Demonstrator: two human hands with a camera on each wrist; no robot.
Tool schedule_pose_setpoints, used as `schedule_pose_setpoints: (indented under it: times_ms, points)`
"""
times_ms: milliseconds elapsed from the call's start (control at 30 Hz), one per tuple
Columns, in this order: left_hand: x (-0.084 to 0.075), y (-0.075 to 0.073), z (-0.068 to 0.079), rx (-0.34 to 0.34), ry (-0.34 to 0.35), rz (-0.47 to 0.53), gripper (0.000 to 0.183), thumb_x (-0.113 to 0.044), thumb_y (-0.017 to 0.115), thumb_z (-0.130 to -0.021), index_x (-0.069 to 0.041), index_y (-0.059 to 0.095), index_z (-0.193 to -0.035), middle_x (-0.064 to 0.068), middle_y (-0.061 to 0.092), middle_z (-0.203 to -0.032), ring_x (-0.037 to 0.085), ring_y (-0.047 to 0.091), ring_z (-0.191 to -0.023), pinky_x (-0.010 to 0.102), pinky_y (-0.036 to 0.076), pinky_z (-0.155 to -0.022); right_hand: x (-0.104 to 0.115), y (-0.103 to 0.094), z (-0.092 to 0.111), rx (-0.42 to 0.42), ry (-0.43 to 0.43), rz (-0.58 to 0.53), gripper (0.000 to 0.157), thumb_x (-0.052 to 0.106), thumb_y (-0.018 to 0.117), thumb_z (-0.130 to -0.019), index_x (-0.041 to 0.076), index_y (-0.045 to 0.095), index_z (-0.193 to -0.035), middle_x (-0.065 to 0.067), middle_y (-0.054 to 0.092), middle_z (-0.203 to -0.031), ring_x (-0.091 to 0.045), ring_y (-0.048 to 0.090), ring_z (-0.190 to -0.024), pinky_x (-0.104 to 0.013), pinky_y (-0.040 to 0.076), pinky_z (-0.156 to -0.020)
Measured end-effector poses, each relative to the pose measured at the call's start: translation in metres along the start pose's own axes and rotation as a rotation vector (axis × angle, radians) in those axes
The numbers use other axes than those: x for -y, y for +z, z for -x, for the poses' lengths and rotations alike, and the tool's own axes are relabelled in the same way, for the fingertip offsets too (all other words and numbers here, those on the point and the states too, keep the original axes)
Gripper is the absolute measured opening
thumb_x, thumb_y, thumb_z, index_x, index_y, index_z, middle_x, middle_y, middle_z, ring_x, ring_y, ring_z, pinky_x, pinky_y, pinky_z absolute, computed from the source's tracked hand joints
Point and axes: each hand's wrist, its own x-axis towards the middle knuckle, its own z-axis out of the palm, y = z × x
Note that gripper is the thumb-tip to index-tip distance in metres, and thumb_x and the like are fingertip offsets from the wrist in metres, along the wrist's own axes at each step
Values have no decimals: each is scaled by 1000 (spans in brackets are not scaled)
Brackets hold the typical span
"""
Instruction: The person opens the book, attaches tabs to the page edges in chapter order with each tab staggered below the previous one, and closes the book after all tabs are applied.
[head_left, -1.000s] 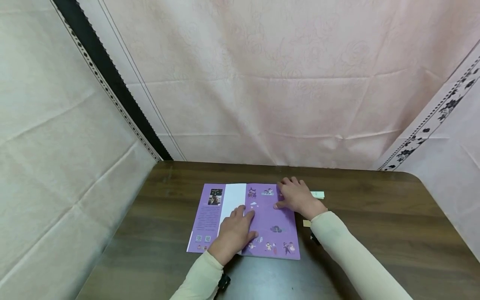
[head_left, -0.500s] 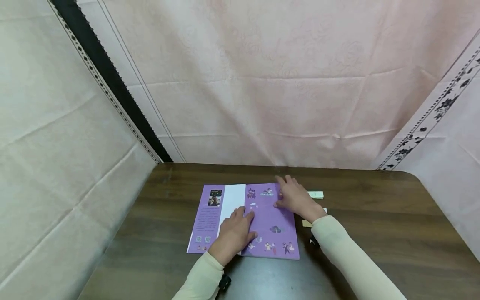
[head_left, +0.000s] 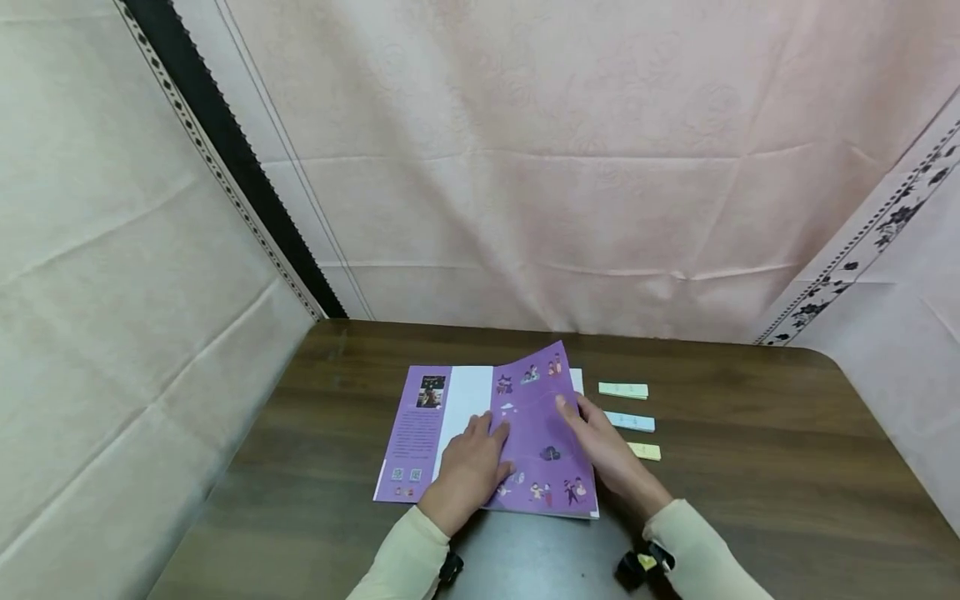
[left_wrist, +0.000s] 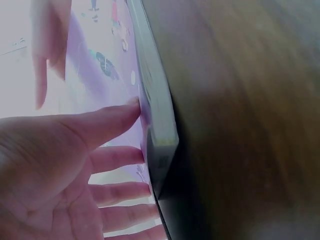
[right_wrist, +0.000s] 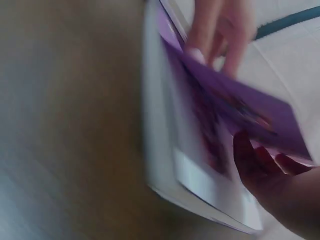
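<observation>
A thick paperback book [head_left: 471, 387] lies open on the table, with a purple flap [head_left: 408, 446] and a white strip at its left. My left hand [head_left: 465, 467] rests on it near the fold, fingers spread. On the right side, a purple page [head_left: 528, 450] with small cartoon figures has its outer edge raised and bent. My right hand [head_left: 611, 450] pinches that edge, thumb on top. In the right wrist view, the fingers [right_wrist: 255, 157] of my right hand lie under the raised page, over white and purple-printed paper below.
Green [head_left: 624, 390], blue [head_left: 632, 422] and yellow [head_left: 645, 452] paper strips lie on the brown wooden table [head_left: 750, 433] to the right of the book. Pale cloth [head_left: 570, 208] hangs behind the table and at its sides.
My right hand has come down from the page's top right corner to its right edge and lifted the page. The coloured strips are more exposed. My left hand stays in place.
</observation>
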Motion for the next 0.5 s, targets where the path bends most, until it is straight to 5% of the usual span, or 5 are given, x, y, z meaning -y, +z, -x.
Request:
schedule_pose_setpoints:
  times_ms: [133, 300, 400, 500]
  points:
    - [-4, 1, 0, -17, 32, -34, 59, -30, 80, -95, -3, 62, -145, 25, 52, -151, 40, 51, -142, 51, 53, -105, -10, 8, 11, -24, 36, -175, 61, 47, 27, -115, 10, 38, -162, -23, 54, -146, -30, 58, -125, -42, 50, -102]
    - [-7, -1, -1, -68, 55, -31, 53, -25, 84, -92, 0, 68, -136, 24, 58, -143, 38, 57, -134, 49, 54, -102, -14, 13, 12, 22, 9, -233, 52, 32, 28, -115, 17, 38, -164, -17, 51, -154, -29, 55, -132, -39, 48, -103]
    - [-7, -1, -2, -101, 90, 66, 43, -16, 85, -89, 0, 73, -127, 20, 65, -132, 35, 63, -120, 47, 57, -96, -15, 14, 11, 68, 1, -192, 53, 35, 34, -116, 17, 34, -166, -17, 44, -163, -37, 46, -146, -46, 42, -115]
    - [-3, 2, -4, -105, 92, 271, 39, -23, 80, -95, 0, 74, -127, 18, 70, -126, 33, 67, -113, 47, 58, -94, -17, 15, 12, 115, -21, -124, 59, 40, 40, -115, 15, 29, -167, -22, 38, -166, -45, 40, -150, -56, 41, -117]
